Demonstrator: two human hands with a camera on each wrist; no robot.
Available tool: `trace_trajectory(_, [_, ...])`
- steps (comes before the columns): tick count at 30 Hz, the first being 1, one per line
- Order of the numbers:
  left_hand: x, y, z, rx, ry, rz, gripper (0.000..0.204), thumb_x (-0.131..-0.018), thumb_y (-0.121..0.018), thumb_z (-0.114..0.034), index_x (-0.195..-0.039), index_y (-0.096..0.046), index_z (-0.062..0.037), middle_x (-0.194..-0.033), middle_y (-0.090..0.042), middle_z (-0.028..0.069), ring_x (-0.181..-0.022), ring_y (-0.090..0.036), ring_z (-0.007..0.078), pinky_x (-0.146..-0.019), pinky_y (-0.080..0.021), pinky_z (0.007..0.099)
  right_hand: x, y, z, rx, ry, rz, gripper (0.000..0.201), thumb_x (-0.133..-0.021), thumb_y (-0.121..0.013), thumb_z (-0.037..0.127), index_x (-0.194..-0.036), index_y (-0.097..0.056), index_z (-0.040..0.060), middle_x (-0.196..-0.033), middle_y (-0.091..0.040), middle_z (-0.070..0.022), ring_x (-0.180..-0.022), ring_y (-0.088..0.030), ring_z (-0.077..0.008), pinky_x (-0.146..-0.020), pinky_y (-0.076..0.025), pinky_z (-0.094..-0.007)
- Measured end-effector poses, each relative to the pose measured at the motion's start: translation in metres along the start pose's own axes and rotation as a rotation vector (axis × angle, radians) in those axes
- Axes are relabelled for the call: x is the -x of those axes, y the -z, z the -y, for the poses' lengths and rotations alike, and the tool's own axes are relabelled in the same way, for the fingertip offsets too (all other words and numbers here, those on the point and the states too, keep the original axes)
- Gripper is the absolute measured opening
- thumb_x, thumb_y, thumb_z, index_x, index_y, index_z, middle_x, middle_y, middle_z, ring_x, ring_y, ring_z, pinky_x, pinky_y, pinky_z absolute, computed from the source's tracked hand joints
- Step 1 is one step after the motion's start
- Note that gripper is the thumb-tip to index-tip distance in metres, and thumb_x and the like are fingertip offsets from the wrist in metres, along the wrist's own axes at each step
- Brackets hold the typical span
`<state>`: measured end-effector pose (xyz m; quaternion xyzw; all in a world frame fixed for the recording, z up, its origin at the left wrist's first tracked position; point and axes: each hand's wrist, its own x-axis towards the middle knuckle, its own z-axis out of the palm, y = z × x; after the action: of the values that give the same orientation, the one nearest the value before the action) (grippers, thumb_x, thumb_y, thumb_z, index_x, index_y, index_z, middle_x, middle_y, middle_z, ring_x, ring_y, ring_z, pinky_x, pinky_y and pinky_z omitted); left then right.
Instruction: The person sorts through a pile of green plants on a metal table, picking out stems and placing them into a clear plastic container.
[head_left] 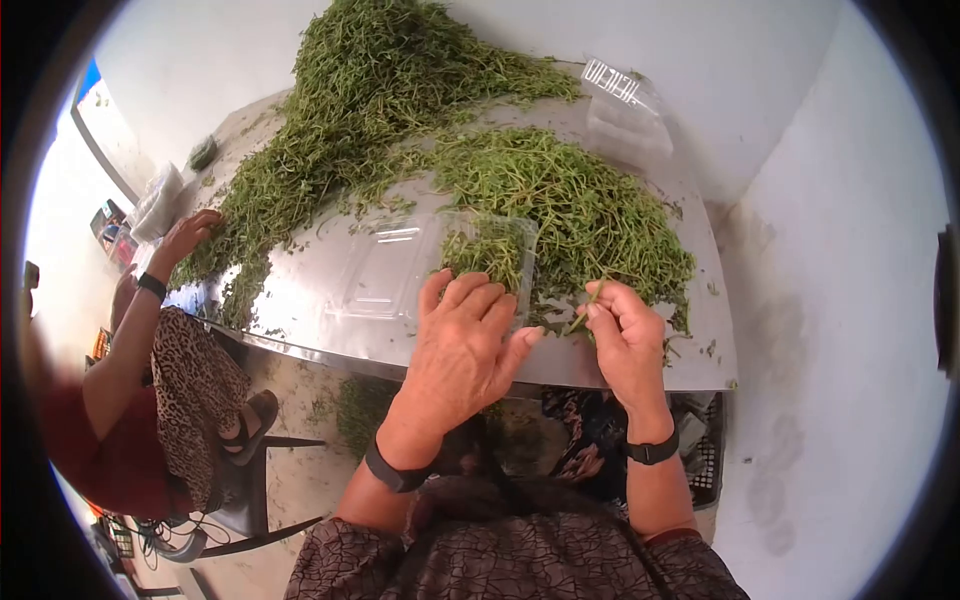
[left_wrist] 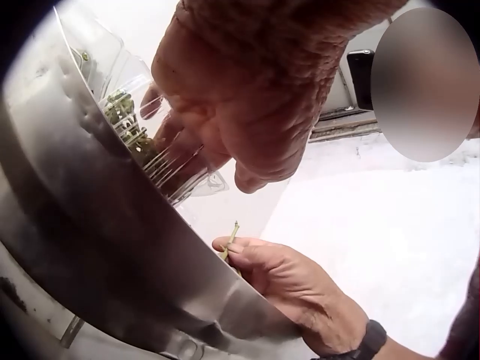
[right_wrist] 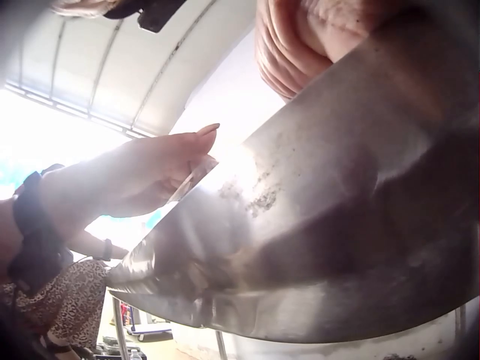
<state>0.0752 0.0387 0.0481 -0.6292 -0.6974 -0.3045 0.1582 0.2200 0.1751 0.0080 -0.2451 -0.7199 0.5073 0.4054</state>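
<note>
A clear plastic clamshell box [head_left: 380,272] lies unfolded near the table's front edge, lid half to the left, with green stems [head_left: 485,252] in its right half. My left hand [head_left: 462,342] rests over the front of that half, fingers bent down into it and thumb pointing right. In the left wrist view, its fingers show through the box's ribbed wall [left_wrist: 169,161]. My right hand [head_left: 630,335] pinches a short green stem [head_left: 583,318] between thumb and forefinger, in front of a loose heap of cut greens [head_left: 570,200].
A bigger pile of greens [head_left: 370,90] covers the back of the metal table [head_left: 715,340]. Clear boxes [head_left: 630,125] stand stacked at the back right. On the left, another person's hand [head_left: 188,235] touches the greens. A white wall [head_left: 820,300] runs along the right.
</note>
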Motion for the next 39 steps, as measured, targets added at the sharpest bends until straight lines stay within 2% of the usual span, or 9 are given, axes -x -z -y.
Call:
trace_trajectory(7, [-0.001, 0.002, -0.001, 0.0, -0.004, 0.029, 0.027, -0.08, -0.072, -0.021, -0.092, -0.064, 0.0013, -0.099, -0.063, 0.0128, -0.104, -0.056, 0.0307, -0.099, -0.036, 0.0491, -0.001, 0.001, 0.004, 0.062, 0.034, 0.014, 0.019, -0.09, -0.057, -0.003, -0.108, -0.062, -0.0063, -0.091, -0.071, -0.0137, -0.083, -0.067, -0.0132, -0.072, -0.052, -0.0264])
trace_trajectory(13, [0.006, 0.008, -0.004, -0.048, 0.019, -0.055, 0.047, -0.074, -0.076, -0.017, -0.114, -0.06, 0.0027, -0.117, -0.06, 0.0166, -0.115, -0.052, 0.0332, -0.1, -0.037, 0.0487, -0.001, 0.001, 0.003, 0.08, 0.047, 0.011, 0.018, -0.09, -0.058, -0.003, -0.107, -0.063, -0.0055, -0.091, -0.072, -0.0151, -0.082, -0.067, -0.0129, -0.07, -0.052, -0.0265])
trace_trajectory(18, [0.002, 0.007, -0.008, -0.038, -0.031, 0.079, 0.056, -0.075, -0.075, -0.018, -0.123, -0.054, 0.0034, -0.117, -0.06, 0.0177, -0.117, -0.051, 0.0334, -0.1, -0.036, 0.0494, -0.002, 0.001, 0.006, 0.108, 0.044, 0.007, 0.018, -0.09, -0.058, -0.002, -0.107, -0.063, -0.0052, -0.091, -0.072, -0.0149, -0.082, -0.067, -0.0128, -0.07, -0.052, -0.0267])
trace_trajectory(19, [0.003, 0.006, -0.009, -0.028, -0.011, 0.084, 0.054, -0.076, -0.075, -0.019, -0.121, -0.055, 0.0038, -0.108, -0.064, 0.0169, -0.114, -0.054, 0.0338, -0.1, -0.036, 0.0502, -0.001, 0.001, 0.004, 0.098, 0.038, 0.01, 0.018, -0.09, -0.058, -0.002, -0.107, -0.063, -0.0052, -0.091, -0.072, -0.0146, -0.081, -0.067, -0.0127, -0.07, -0.052, -0.0266])
trace_trajectory(22, [0.004, 0.004, -0.006, 0.021, 0.036, 0.056, 0.048, -0.078, -0.075, -0.019, -0.118, -0.06, 0.0018, -0.103, -0.067, 0.0175, -0.11, -0.058, 0.0355, -0.102, -0.036, 0.0505, -0.001, 0.001, 0.003, 0.071, 0.029, 0.009, 0.018, -0.09, -0.058, -0.002, -0.107, -0.063, -0.0051, -0.09, -0.072, -0.0141, -0.081, -0.067, -0.0123, -0.069, -0.052, -0.0264])
trace_trajectory(30, [0.006, 0.024, 0.0, 0.032, 0.014, 0.085, 0.021, -0.078, -0.072, -0.014, -0.093, -0.07, 0.0005, -0.099, -0.069, 0.0135, -0.109, -0.06, 0.0345, -0.103, -0.037, 0.0494, -0.001, -0.001, 0.0, 0.037, 0.027, 0.018, 0.019, -0.09, -0.058, -0.002, -0.108, -0.064, -0.0051, -0.09, -0.072, -0.0135, -0.08, -0.066, -0.0111, -0.069, -0.052, -0.0262])
trace_trajectory(31, [0.007, 0.026, 0.0, 0.047, 0.018, 0.088, 0.018, -0.079, -0.071, -0.013, -0.09, -0.07, 0.0001, -0.099, -0.069, 0.0128, -0.109, -0.06, 0.0341, -0.103, -0.037, 0.0492, 0.0, -0.001, 0.0, 0.018, 0.022, 0.014, 0.018, -0.091, -0.057, -0.002, -0.107, -0.063, -0.0054, -0.088, -0.068, -0.0075, -0.077, -0.06, -0.0079, -0.067, -0.048, -0.0241])
trace_trajectory(32, [0.009, 0.026, 0.003, 0.045, 0.019, 0.087, 0.018, -0.079, -0.071, -0.013, -0.09, -0.07, 0.0001, -0.099, -0.069, 0.0128, -0.109, -0.06, 0.0341, -0.103, -0.037, 0.0492, 0.0, -0.002, 0.0, 0.001, 0.017, 0.009, 0.018, -0.092, -0.055, -0.002, -0.107, -0.063, -0.0056, -0.086, -0.065, -0.0015, -0.073, -0.053, -0.0047, -0.065, -0.044, -0.022])
trace_trajectory(39, [0.008, 0.027, 0.012, 0.171, 0.067, 0.101, 0.014, -0.079, -0.067, -0.006, -0.091, -0.07, 0.0009, -0.1, -0.069, 0.014, -0.108, -0.061, 0.0332, -0.1, -0.04, 0.0459, 0.0, 0.0, 0.001, 0.01, 0.011, 0.02, 0.018, -0.092, -0.055, -0.002, -0.107, -0.063, -0.0054, -0.085, -0.065, -0.0015, -0.073, -0.053, -0.0047, -0.066, -0.045, -0.022])
